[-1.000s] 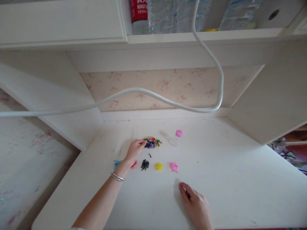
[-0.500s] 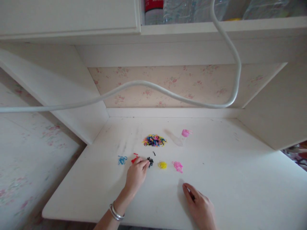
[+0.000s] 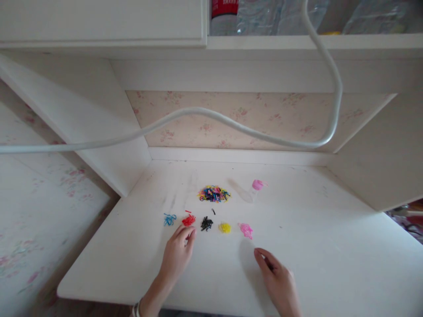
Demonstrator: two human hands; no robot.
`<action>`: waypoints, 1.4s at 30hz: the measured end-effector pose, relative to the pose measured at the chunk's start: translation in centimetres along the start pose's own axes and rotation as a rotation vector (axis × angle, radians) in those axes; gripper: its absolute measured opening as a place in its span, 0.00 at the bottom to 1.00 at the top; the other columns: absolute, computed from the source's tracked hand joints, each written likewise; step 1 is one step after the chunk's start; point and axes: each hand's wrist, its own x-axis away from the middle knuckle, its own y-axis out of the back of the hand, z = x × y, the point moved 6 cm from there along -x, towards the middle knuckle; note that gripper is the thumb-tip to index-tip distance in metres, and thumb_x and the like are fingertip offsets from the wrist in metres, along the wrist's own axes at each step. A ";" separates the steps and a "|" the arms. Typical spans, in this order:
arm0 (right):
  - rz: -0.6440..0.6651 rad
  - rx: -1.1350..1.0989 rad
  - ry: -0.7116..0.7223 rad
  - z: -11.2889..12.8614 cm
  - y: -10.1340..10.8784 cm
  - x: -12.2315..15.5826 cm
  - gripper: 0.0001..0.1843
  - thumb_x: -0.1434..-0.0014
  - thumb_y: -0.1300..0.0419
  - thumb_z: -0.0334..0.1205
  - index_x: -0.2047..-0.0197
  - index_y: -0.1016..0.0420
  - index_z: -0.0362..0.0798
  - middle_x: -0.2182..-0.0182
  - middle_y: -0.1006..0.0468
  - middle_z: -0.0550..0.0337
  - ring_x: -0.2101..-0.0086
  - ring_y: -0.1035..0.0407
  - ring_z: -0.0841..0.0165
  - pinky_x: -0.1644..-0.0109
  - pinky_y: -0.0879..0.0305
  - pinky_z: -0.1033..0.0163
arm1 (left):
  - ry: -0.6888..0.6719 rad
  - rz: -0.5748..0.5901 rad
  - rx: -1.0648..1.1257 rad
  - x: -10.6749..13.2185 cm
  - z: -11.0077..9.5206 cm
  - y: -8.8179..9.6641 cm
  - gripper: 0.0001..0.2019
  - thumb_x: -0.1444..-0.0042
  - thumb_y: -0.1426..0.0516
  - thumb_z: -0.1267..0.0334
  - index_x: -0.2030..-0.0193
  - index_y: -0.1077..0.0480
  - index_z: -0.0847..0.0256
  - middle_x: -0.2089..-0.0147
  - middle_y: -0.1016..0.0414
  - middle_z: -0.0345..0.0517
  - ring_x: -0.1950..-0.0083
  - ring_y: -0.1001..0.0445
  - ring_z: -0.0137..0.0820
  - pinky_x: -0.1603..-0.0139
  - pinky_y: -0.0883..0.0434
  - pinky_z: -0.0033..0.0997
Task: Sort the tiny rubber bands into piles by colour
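Note:
On the white desk (image 3: 313, 246) a mixed heap of small coloured bands (image 3: 213, 193) lies at the back. In front of it sit small sorted piles in a row: blue (image 3: 169, 219), red (image 3: 188, 219), black (image 3: 206, 223), yellow (image 3: 224, 227) and pink (image 3: 246, 230). My left hand (image 3: 176, 255) rests flat on the desk just below the red pile, fingers stretched out and holding nothing. My right hand (image 3: 276, 279) lies on the desk below the pink pile, fingers loosely curled, a small dark thing showing under them.
A clear little bottle with a pink cap (image 3: 257, 184) lies right of the heap. A white cable (image 3: 231, 125) loops across the alcove above the desk. Water bottles (image 3: 261, 15) stand on the upper shelf. Side panels wall the desk left and right.
My left hand went from the mixed heap to the sorted piles, then drew back toward me, below the red pile. The right hand stayed nearly still. The camera view shifted slightly.

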 end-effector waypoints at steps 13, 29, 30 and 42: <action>0.216 0.550 0.354 14.8 -6.5 -8.4 0.16 0.40 0.51 0.43 0.57 0.23 0.56 0.63 0.20 0.59 0.63 0.27 0.66 0.63 0.38 0.66 | 0.188 -0.162 -0.001 6.2 7.2 4.9 0.12 0.40 0.51 0.55 0.59 0.28 0.52 0.66 0.26 0.43 0.66 0.26 0.33 0.65 0.28 0.30; 0.302 0.718 0.318 14.6 -9.9 -9.5 0.18 0.37 0.57 0.39 0.61 0.26 0.48 0.60 0.21 0.50 0.61 0.26 0.61 0.62 0.38 0.61 | 0.139 -0.113 0.007 6.0 7.0 4.4 0.13 0.38 0.51 0.56 0.58 0.29 0.58 0.67 0.27 0.42 0.69 0.27 0.27 0.68 0.29 0.23; 0.310 0.711 0.329 14.8 -9.8 -9.3 0.18 0.36 0.57 0.40 0.61 0.26 0.48 0.61 0.21 0.50 0.61 0.27 0.62 0.62 0.38 0.62 | 0.140 -0.109 0.004 6.0 7.0 4.4 0.13 0.38 0.51 0.56 0.58 0.29 0.58 0.67 0.27 0.42 0.69 0.27 0.27 0.68 0.29 0.23; 0.416 0.623 0.427 16.7 -9.3 -6.2 0.15 0.40 0.53 0.37 0.66 0.24 0.49 0.65 0.21 0.55 0.64 0.28 0.67 0.66 0.46 0.67 | 0.094 -0.108 -0.099 6.1 6.7 4.4 0.12 0.38 0.52 0.58 0.58 0.29 0.57 0.66 0.27 0.42 0.67 0.26 0.27 0.67 0.29 0.23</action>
